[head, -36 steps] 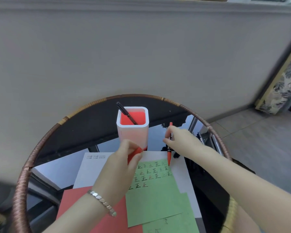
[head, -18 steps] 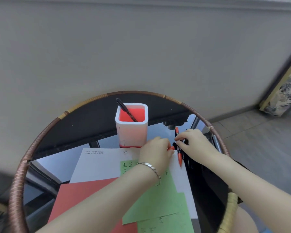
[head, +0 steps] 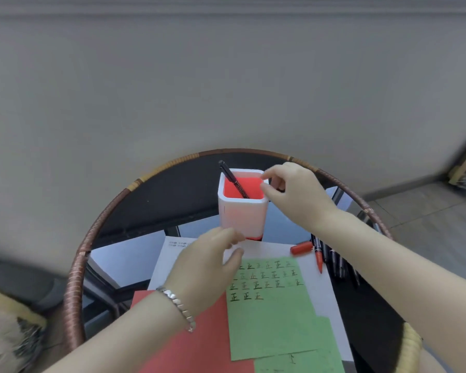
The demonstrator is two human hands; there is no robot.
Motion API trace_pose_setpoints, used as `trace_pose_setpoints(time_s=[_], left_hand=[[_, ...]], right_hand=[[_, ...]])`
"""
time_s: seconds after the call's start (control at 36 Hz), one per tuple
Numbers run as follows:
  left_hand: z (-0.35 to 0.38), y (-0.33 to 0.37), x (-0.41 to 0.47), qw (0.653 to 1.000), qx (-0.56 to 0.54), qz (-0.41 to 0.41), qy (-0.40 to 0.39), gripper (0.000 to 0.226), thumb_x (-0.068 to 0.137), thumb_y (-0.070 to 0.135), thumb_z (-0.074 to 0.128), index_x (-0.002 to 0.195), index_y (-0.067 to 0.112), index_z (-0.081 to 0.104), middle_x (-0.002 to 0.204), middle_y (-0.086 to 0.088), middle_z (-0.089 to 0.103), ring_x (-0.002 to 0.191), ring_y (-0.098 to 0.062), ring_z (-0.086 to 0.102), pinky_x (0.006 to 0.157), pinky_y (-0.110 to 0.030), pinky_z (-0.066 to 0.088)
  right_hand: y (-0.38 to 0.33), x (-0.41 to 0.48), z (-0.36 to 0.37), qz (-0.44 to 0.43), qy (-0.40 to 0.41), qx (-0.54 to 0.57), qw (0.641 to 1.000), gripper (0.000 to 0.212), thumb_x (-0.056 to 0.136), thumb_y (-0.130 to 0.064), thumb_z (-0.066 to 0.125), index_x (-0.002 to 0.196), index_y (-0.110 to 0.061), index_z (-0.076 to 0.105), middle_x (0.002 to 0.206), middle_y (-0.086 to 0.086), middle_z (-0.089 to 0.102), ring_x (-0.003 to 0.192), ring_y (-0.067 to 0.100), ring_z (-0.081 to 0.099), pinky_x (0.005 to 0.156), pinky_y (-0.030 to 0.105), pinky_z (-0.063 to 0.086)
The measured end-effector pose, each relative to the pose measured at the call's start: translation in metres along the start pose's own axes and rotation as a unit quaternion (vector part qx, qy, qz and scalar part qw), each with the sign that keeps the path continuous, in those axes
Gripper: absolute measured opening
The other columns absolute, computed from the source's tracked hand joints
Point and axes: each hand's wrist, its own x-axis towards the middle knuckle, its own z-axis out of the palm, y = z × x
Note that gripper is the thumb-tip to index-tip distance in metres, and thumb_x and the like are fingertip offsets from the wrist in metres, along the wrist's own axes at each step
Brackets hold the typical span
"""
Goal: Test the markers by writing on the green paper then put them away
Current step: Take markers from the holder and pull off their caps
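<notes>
A round table with a woven rim (head: 77, 265) fills the lower half of the frame, set against a plain grey wall. At lower left of centre a red paper (head: 199, 345) lies on the table, and over it reaches the left hand (head: 207, 267), a silver bracelet (head: 176, 305) on its wrist. Its fingers are loosely curled with the thumb held apart, and it holds nothing. The fingertips are close to the foot of the pen holder, and whether they touch it cannot be told. Under the hand lies a white sheet (head: 172, 254). At centre stands the pen holder (head: 240, 216), white outside and red inside, with one black marker (head: 233, 179) leaning in it. Below it, the green paper (head: 275, 327) lies on the white sheet, rows of written characters across its top. Right of the holder, the right hand (head: 299, 195) hovers at the rim, thumb and forefinger apart with nothing seen between them. Lower right, a red cap (head: 301, 248) lies just beside an uncapped red marker (head: 318, 258), with several black markers (head: 339, 265) further right on the dark table.
</notes>
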Motion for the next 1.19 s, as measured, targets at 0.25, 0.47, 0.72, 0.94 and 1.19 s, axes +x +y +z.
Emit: trace_pose_setpoints(time_s=[0.25, 0.47, 0.72, 0.94, 1.19], left_hand=[[-0.027, -0.026, -0.012, 0.998, 0.001, -0.034, 0.060, 0.021, 0.088, 0.021, 0.049, 0.106, 0.025, 0.059, 0.097, 0.016, 0.057, 0.092, -0.001, 0.053, 0.083, -0.027, 0.046], [-0.033, -0.025, -0.012, 0.991, -0.035, -0.023, 0.125, 0.024, 0.086, 0.016, 0.051, 0.107, 0.023, 0.059, 0.100, 0.012, 0.060, 0.091, 0.002, 0.054, 0.080, -0.027, 0.048], [-0.050, 0.031, 0.012, 0.962, -0.211, 0.056, 0.162, 0.029, 0.078, 0.023, 0.065, 0.105, 0.029, 0.056, 0.099, 0.012, 0.060, 0.081, -0.001, 0.060, 0.071, -0.015, 0.050], [-0.033, 0.049, 0.013, 0.959, -0.216, 0.076, 0.169, 0.013, 0.081, 0.016, 0.063, 0.075, 0.027, 0.058, 0.075, 0.004, 0.065, 0.070, -0.006, 0.064, 0.065, -0.016, 0.051], [-0.029, 0.051, -0.010, 0.856, -0.508, -0.044, 0.081, 0.009, 0.070, -0.001, 0.071, 0.074, 0.006, 0.067, 0.077, -0.012, 0.072, 0.074, -0.025, 0.070, 0.070, -0.032, 0.058]], right_hand=[[-0.034, 0.049, 0.035, 0.028, -0.067, -0.062, 0.995, 0.030, 0.090, -0.030, 0.050, 0.111, -0.012, 0.060, 0.094, 0.009, 0.051, 0.092, 0.028, 0.053, 0.068, 0.033, 0.040], [-0.043, 0.032, 0.013, -0.042, 0.001, 0.029, 0.999, 0.015, 0.090, -0.025, 0.053, 0.093, -0.014, 0.062, 0.085, 0.001, 0.053, 0.079, 0.018, 0.048, 0.070, 0.030, 0.040], [-0.079, -0.028, -0.042, -0.131, 0.067, 0.165, 0.975, 0.014, 0.083, -0.020, 0.060, 0.092, -0.011, 0.066, 0.072, -0.009, 0.059, 0.059, 0.006, 0.057, 0.058, 0.010, 0.043], [-0.063, -0.056, -0.044, -0.062, 0.077, 0.201, 0.974, 0.021, 0.082, -0.023, 0.064, 0.103, -0.024, 0.062, 0.088, -0.011, 0.063, 0.082, 0.006, 0.060, 0.073, 0.015, 0.050], [-0.051, -0.088, -0.029, 0.250, -0.171, 0.533, 0.790, 0.029, 0.074, -0.049, 0.063, 0.079, -0.023, 0.074, 0.053, -0.003, 0.054, 0.047, 0.009, 0.044, 0.048, 0.017, 0.039]])
